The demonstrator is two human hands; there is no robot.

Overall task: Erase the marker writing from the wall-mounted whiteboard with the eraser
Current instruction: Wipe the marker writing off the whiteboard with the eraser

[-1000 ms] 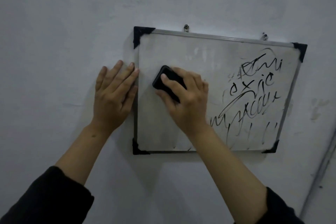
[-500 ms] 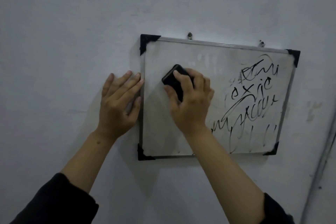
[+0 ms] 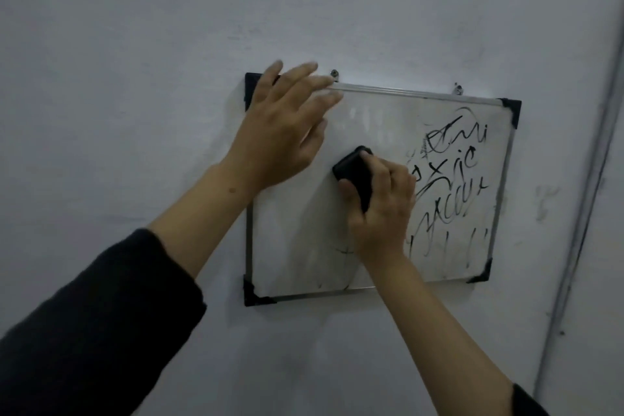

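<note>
A small whiteboard (image 3: 297, 233) with black corner caps hangs on the wall from two hooks. Black marker writing (image 3: 449, 179) covers its right half; the left half is wiped, with faint smears. My right hand (image 3: 378, 209) grips a black eraser (image 3: 354, 172) and presses it on the board near the middle, just left of the writing. My left hand (image 3: 280, 132) lies flat with fingers spread over the board's upper left corner, slightly blurred.
The wall (image 3: 135, 44) around the board is plain grey-white. A vertical edge or pipe (image 3: 587, 179) runs down the wall at the far right. Dark smudges (image 3: 543, 203) mark the wall right of the board.
My left hand has left the wall beside the board's left edge and now rests on its upper left corner. The eraser hand has shifted right, closer to the writing.
</note>
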